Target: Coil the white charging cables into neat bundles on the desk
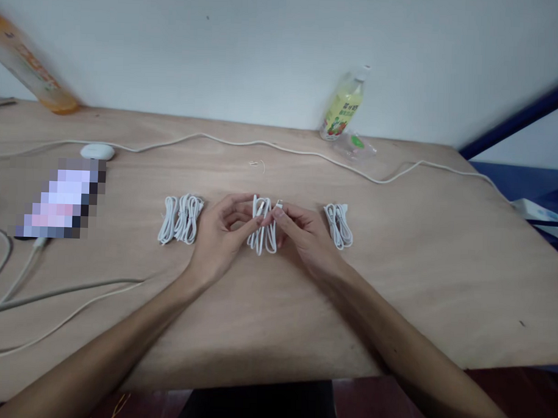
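Both hands meet at frame centre over the wooden table (395,286): left hand (223,231) and right hand (300,234) each pinch the coiled white cable (262,230) between thumb and fingertips. Two similar bundles lie left of centre (180,219), one right (338,225). Upper centre-right, a bottle (343,104) stands against the wall.

Wall (266,44): plain, pale grey-white, fills the upper part of the frame. One small dark speck near top centre. Light even and soft, no hard shadows.

Surface (395,286): light wooden board with visible grain, butted against the wall, running the full width of the frame.

Far right: a dark blue bar (520,117) slants upward, with blue area beneath it.

Bottom edge: dark reddish floor (368,401) below the board.
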{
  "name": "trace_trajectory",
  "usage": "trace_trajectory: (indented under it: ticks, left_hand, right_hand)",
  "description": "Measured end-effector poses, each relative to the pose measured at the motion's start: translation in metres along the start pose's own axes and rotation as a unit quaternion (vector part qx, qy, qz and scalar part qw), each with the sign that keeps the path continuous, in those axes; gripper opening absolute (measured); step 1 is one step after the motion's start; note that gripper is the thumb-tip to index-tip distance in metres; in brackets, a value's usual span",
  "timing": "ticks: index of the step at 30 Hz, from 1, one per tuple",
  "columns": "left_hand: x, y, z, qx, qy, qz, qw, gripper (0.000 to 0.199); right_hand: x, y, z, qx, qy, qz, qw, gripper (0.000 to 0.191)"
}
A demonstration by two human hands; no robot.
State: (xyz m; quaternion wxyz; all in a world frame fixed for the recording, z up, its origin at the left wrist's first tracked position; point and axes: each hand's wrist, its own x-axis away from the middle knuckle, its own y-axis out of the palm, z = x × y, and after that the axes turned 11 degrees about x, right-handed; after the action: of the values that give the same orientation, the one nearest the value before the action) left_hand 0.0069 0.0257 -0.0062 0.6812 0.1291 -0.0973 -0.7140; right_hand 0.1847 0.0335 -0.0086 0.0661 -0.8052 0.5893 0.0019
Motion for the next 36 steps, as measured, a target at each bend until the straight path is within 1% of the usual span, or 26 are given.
trace_trajectory:
  ticks: [2, 4, 6, 8, 11, 15, 19, 21, 23, 25, 26, 27, 29, 31, 33, 36]
  left_hand:
    - [0.000, -0.001, -0.001, -0.002, -0.011, 0.004, 1.000, 0.040]
    - [0.000, -0.001, -0.001, -0.008, -0.011, 0.011, 1.000, 0.036]
    - [0.001, 0.000, 0.001, -0.012, -0.011, 0.020, 1.000, 0.036]
    - [0.001, 0.002, 0.003, -0.004, -0.024, 0.022, 0.999, 0.036]
    - [0.003, 0.004, 0.008, 0.012, -0.034, 0.011, 0.999, 0.036]
    - [0.004, 0.005, 0.013, -0.003, 0.009, 0.010, 1.000, 0.037]
    - [0.005, 0.007, 0.014, -0.006, 0.034, 0.000, 0.999, 0.020]
    - [0.006, 0.008, 0.014, 0.003, 0.034, 0.002, 0.999, 0.022]
    - [0.006, 0.008, 0.014, 0.021, 0.023, 0.014, 0.999, 0.031]
    - [0.005, 0.007, 0.011, 0.049, -0.005, 0.022, 0.999, 0.039]
    - [0.004, 0.006, 0.010, 0.065, -0.023, 0.020, 0.997, 0.039]
    - [0.004, 0.005, 0.008, 0.082, -0.042, 0.012, 0.996, 0.033]
    - [0.002, 0.003, 0.004, 0.107, -0.067, -0.022, 0.992, 0.021]
    - [0.000, 0.001, 0.001, 0.105, -0.085, -0.052, 0.989, 0.015]
    - [0.000, 0.000, 0.000, 0.089, -0.094, -0.068, 0.989, 0.014]
    - [0.002, 0.000, 0.001, 0.058, -0.094, -0.062, 0.992, 0.019]
  right_hand:
    - [0.000, 0.000, 0.000, -0.012, 0.014, -0.006, 1.000, 0.052]
    - [0.001, 0.001, 0.001, -0.023, 0.030, 0.004, 0.999, 0.051]
    - [0.002, 0.001, 0.001, -0.040, 0.056, 0.017, 0.998, 0.051]
    - [0.002, 0.001, 0.002, -0.066, 0.079, 0.027, 0.994, 0.051]
    - [0.001, 0.001, 0.002, -0.109, 0.085, 0.040, 0.990, 0.049]
    - [-0.001, 0.000, 0.002, -0.128, 0.072, 0.046, 0.988, 0.048]
    - [-0.002, 0.000, 0.001, -0.134, 0.075, 0.054, 0.987, 0.048]
    - [-0.002, 0.000, 0.002, -0.140, 0.078, 0.061, 0.985, 0.046]
    - [-0.002, -0.001, 0.003, -0.148, 0.079, 0.072, 0.983, 0.046]
    - [-0.002, -0.001, 0.005, -0.154, 0.078, 0.079, 0.982, 0.045]
    - [-0.003, -0.002, 0.005, -0.155, 0.076, 0.081, 0.982, 0.045]
    - [-0.003, -0.002, 0.006, -0.153, 0.073, 0.085, 0.982, 0.045]
    - [-0.003, -0.003, 0.007, -0.144, 0.068, 0.094, 0.983, 0.046]
    - [-0.004, -0.004, 0.008, -0.133, 0.062, 0.109, 0.983, 0.046]
    - [-0.004, -0.004, 0.009, -0.130, 0.054, 0.124, 0.982, 0.044]
    - [-0.005, -0.004, 0.009, -0.139, 0.040, 0.140, 0.979, 0.041]
